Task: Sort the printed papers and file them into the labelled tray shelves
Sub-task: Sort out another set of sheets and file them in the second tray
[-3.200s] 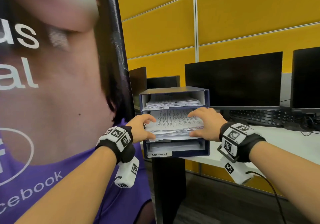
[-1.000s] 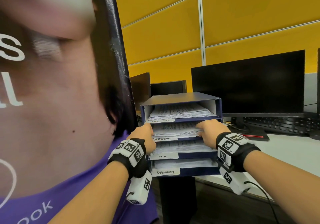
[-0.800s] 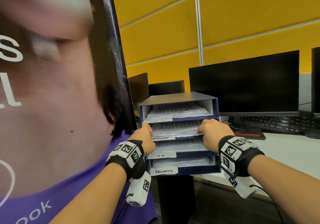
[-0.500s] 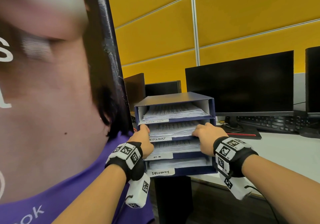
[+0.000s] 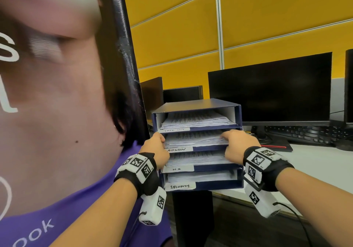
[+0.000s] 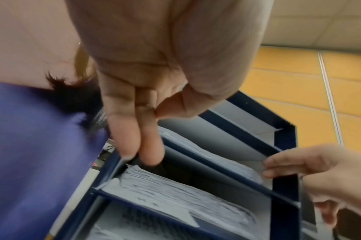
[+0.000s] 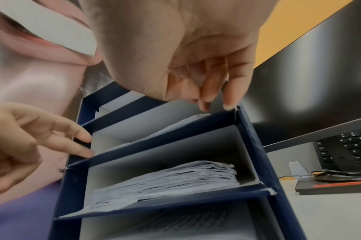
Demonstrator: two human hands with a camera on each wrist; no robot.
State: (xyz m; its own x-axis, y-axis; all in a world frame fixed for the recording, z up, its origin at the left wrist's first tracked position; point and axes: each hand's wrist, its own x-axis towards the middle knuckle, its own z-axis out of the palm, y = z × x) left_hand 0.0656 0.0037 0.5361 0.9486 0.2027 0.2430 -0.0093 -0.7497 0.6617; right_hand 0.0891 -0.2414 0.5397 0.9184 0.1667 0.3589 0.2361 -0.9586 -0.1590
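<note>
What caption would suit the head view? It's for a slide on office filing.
Both hands, left hand and right hand, square up the papers in the ADMIN shelf of a blue four-tier tray.

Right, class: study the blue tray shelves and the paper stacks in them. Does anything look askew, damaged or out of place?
Slightly. The stacks in the blue tray unit are ragged, with sheet edges uneven, clearest in the H.R shelf. The unit's right front corner looks frayed, showing white. Nothing has spilled.
</note>
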